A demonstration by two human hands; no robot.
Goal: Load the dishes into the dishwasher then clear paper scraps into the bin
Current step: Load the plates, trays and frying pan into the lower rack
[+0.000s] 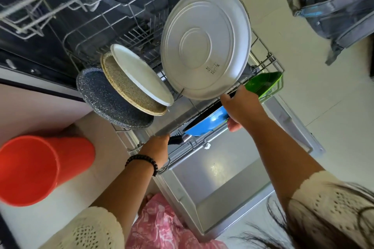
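Both hands [240, 107] — gripping blue pan [208, 122]

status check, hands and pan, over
Left hand grips pan handle, right hand holds blue pan rim. Pan going into lower rack. Big silver plate close behind.

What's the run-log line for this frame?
phase: loading lower rack | left hand: grips blue pan handle | right hand: holds pan rim | pan: over rack front, not seated

Cream crochet sleeves [332, 204], black bead bracelet [144, 161], pink floral garment [162, 226]
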